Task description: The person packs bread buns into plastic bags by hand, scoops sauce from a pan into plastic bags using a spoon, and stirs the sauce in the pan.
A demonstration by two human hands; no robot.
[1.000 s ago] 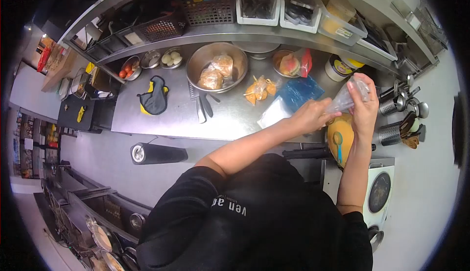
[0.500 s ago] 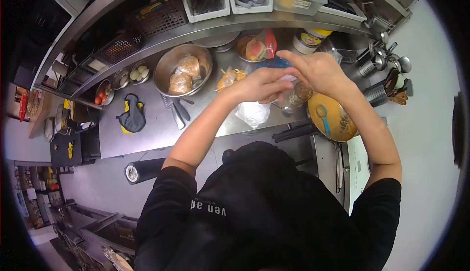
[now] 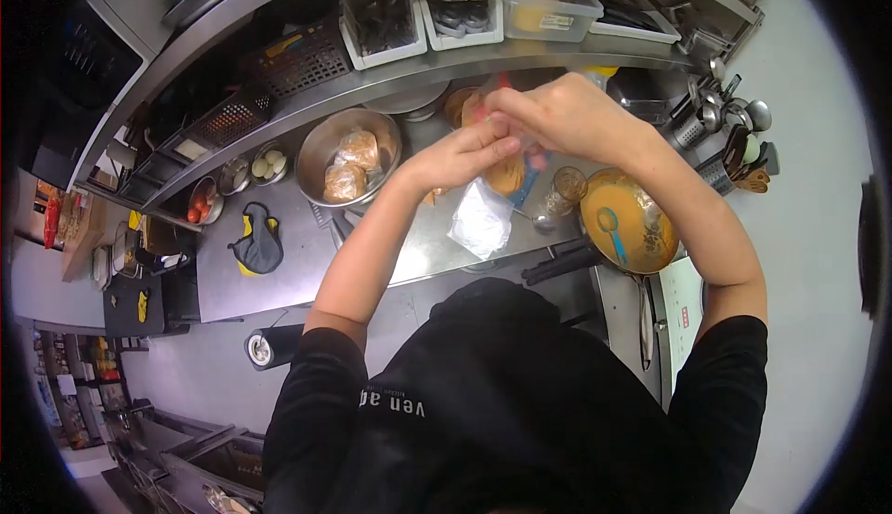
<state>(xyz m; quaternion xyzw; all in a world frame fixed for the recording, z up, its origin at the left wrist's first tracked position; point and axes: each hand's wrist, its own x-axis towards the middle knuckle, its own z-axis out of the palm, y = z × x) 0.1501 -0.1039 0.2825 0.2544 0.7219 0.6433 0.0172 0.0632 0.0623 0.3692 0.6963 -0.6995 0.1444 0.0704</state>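
My left hand (image 3: pixel 462 153) and my right hand (image 3: pixel 557 116) meet over the steel counter, their fingers pinched together. Between them they grip what looks like the neck of a clear plastic bag (image 3: pixel 506 176), whose orange-brown contents hang just below the fingers. The bag's upper part is mostly hidden by my hands. Close beneath lies a crumpled white plastic bag (image 3: pixel 481 220). To the right of the held bag stands a glass jar (image 3: pixel 568 185). Behind my fingers, a bowl (image 3: pixel 457 105) and something red are partly covered.
A large steel bowl (image 3: pixel 314 156) holds wrapped orange-brown portions. A pan (image 3: pixel 641 203) of orange sauce with a blue spoon (image 3: pixel 609 224) is at right. A black-and-yellow mitt (image 3: pixel 260 240) lies left on the counter (image 3: pixel 297 272). Utensil holders (image 3: pixel 688 133) stand at far right.
My hands have gone from overlapping with fingers extended to pinching together, slightly left. The orange-brown bag now shows beneath them. The view has shifted slightly.
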